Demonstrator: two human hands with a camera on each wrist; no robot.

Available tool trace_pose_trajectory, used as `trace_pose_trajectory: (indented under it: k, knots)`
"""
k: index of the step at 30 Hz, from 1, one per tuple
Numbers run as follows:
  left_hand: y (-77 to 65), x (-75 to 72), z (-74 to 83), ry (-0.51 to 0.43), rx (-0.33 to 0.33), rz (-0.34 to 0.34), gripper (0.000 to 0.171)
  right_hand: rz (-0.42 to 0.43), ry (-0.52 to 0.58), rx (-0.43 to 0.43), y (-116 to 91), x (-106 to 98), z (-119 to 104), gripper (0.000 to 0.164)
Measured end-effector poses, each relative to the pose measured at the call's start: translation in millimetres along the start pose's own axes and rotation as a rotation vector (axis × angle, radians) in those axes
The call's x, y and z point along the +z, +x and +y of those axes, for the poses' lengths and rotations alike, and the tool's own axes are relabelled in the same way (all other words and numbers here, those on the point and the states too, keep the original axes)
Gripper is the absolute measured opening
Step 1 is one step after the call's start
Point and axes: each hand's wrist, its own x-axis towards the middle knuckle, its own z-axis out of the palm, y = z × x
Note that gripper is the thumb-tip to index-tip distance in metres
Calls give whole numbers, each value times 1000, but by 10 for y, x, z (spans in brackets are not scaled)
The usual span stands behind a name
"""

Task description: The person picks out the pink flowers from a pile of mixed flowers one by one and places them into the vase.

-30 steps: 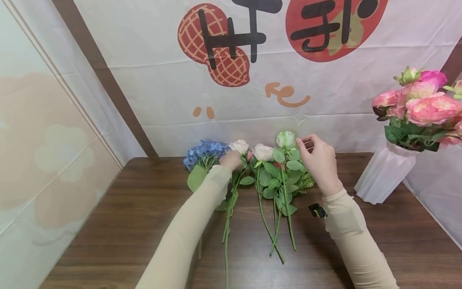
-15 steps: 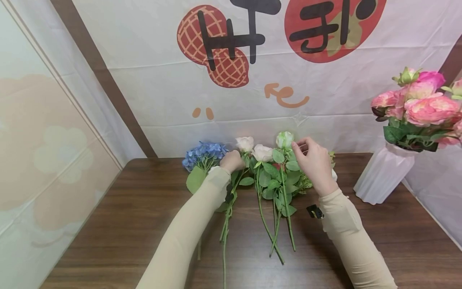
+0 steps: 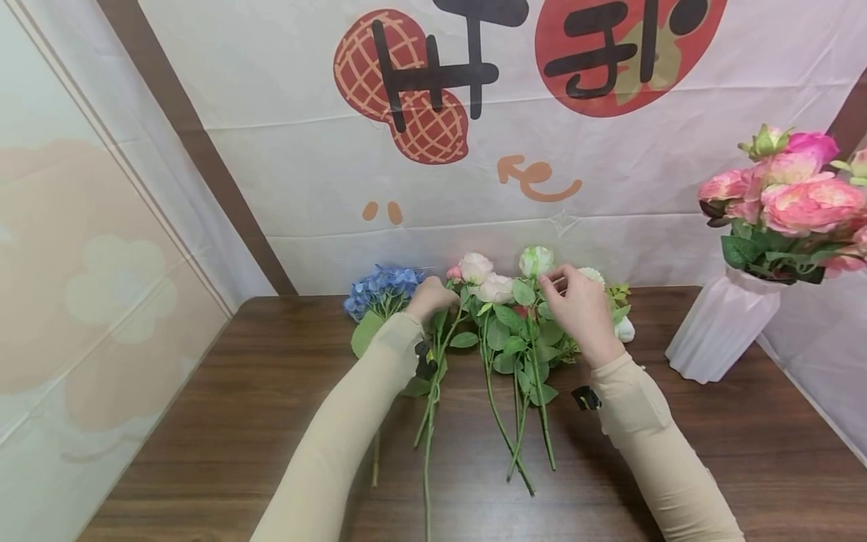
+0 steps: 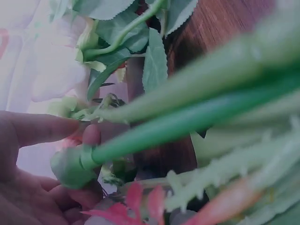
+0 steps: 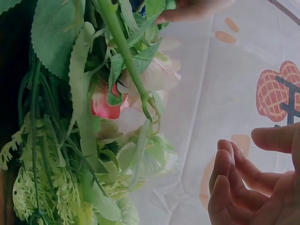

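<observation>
My left hand (image 3: 431,299) pinches the stem of a pale pink rose (image 3: 476,268) just below its bloom. In the left wrist view, thumb and finger meet at that stem, and other green stems cross in front. A blue hydrangea (image 3: 382,290) lies left of this hand. Another pale rose (image 3: 494,289) overlaps the first on its right. Beside a white-green flower (image 3: 536,261) hovers my right hand (image 3: 582,312). The right wrist view shows its fingers loosely bent, with nothing between thumb and fingers. Leaves hide part of a red flower (image 5: 106,102).
A white ribbed vase (image 3: 725,324) of pink flowers (image 3: 809,203) stands at the right. Several stems (image 3: 545,421) stretch toward me across the brown wooden table (image 3: 271,421). Directly behind the flowers hangs a printed cloth (image 3: 305,181).
The pale pink rose has shifted right with my left hand, its bloom now against the other pale rose. My right hand has drifted slightly left, uncovering white flowers behind it.
</observation>
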Motion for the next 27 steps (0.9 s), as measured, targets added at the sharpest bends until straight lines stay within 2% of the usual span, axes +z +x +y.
trace_pose_trajectory:
  k: [4, 8, 12, 18, 21, 27]
  knots:
    - [-39, -13, -5, -58, -4, 18, 33, -16, 3, -2, 0, 32, 2, 32]
    - [-54, -36, 7, -64, 24, 101, 44, -48, -1, 0, -3, 72, 5, 31]
    - [-57, -90, 35, -104, 18, 159, 42, -65, -6, 3, -3, 95, 7, 32]
    - [-84, -212, 82, -204, 2, 167, 34, -69, -8, 0, 4, 116, 7, 32]
    - [-139, -276, 112, -234, 34, 185, 24, -72, -15, 8, 3, 121, 9, 33]
    - [-287, -430, 216, -258, 99, 273, 22, -85, -22, 22, 10, 118, 9, 35]
